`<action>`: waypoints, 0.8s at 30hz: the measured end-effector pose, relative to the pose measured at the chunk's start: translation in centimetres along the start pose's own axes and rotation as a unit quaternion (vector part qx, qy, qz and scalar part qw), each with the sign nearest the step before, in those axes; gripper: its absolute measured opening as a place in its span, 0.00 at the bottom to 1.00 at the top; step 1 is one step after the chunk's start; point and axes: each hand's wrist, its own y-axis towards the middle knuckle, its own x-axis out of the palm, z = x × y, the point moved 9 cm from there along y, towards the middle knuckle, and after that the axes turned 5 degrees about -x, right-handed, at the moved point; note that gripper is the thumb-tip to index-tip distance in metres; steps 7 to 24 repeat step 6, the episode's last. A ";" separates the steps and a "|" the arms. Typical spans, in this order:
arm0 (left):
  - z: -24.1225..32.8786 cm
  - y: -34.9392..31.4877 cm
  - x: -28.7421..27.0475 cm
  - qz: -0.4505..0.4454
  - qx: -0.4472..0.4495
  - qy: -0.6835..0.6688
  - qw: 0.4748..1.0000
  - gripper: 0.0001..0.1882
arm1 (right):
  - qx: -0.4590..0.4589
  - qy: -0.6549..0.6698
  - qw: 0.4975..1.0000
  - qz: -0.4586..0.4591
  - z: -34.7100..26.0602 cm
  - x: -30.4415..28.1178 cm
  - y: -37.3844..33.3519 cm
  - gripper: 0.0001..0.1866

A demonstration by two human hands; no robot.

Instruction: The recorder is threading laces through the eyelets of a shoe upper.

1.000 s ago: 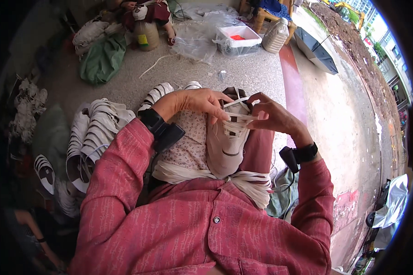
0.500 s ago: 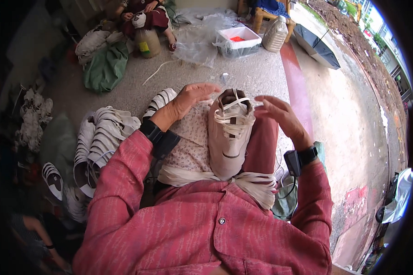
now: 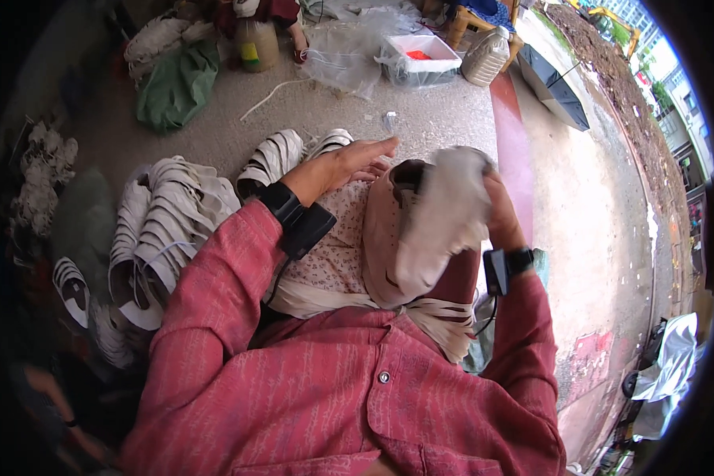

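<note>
A pale shoe stands heel-up between my thighs, its dark opening facing away from me. Over its right side hangs a second pale shoe, smeared by motion. My right hand grips that one from the far right, with most of its fingers hidden behind it. To the left of the standing shoe's opening, my left hand hovers with fingers stretched out and nothing in it. Patterned cloth covers my left thigh, and strips of white cloth lie across my lap.
Nested stacks of striped white shoe uppers stand on the floor to my left, with more uppers beyond my left hand. Farther off are a green sack, a white box, a plastic jug, an umbrella and a seated person's leg.
My right hand has closed on a pale shoe and swung it in front of the standing one. My left hand has shifted slightly right, still open. The view has tilted a little.
</note>
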 end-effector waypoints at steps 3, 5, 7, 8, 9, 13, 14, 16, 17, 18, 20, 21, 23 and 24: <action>0.4 -0.2 1.3 -0.013 -0.022 0.141 0.990 0.37 | -0.049 0.246 0.965 0.077 -1.3 -1.2 -3.0 0.25; -0.1 1.4 1.5 -0.034 -0.033 0.174 0.984 0.38 | -0.048 0.267 0.953 0.133 -0.6 -2.8 -4.6 0.26; -0.7 2.1 1.4 -0.047 -0.048 0.214 0.975 0.40 | -0.018 0.208 0.966 0.151 -0.5 -3.1 -5.2 0.30; -0.7 2.1 1.4 -0.047 -0.048 0.214 0.975 0.40 | -0.018 0.208 0.966 0.151 -0.5 -3.1 -5.2 0.30; -0.7 2.1 1.4 -0.047 -0.048 0.214 0.975 0.40 | -0.018 0.208 0.966 0.151 -0.5 -3.1 -5.2 0.30; -0.7 2.1 1.4 -0.047 -0.048 0.214 0.975 0.40 | -0.018 0.208 0.966 0.151 -0.5 -3.1 -5.2 0.30; -0.7 2.1 1.4 -0.047 -0.048 0.214 0.975 0.40 | -0.018 0.208 0.966 0.151 -0.5 -3.1 -5.2 0.30; -0.7 2.1 1.4 -0.047 -0.048 0.214 0.975 0.40 | -0.018 0.208 0.966 0.151 -0.5 -3.1 -5.2 0.30; -0.7 2.1 1.4 -0.047 -0.048 0.214 0.975 0.40 | -0.018 0.208 0.966 0.151 -0.5 -3.1 -5.2 0.30; -0.7 2.1 1.4 -0.047 -0.048 0.214 0.975 0.40 | -0.018 0.208 0.966 0.151 -0.5 -3.1 -5.2 0.30; -0.7 2.1 1.4 -0.047 -0.048 0.214 0.975 0.40 | -0.018 0.208 0.966 0.151 -0.5 -3.1 -5.2 0.30; -0.7 2.1 1.4 -0.047 -0.048 0.214 0.975 0.40 | -0.018 0.208 0.966 0.151 -0.5 -3.1 -5.2 0.30; -0.7 2.1 1.4 -0.047 -0.048 0.214 0.975 0.40 | -0.018 0.208 0.966 0.151 -0.5 -3.1 -5.2 0.30; -0.7 2.1 1.4 -0.047 -0.048 0.214 0.975 0.40 | -0.018 0.208 0.966 0.151 -0.5 -3.1 -5.2 0.30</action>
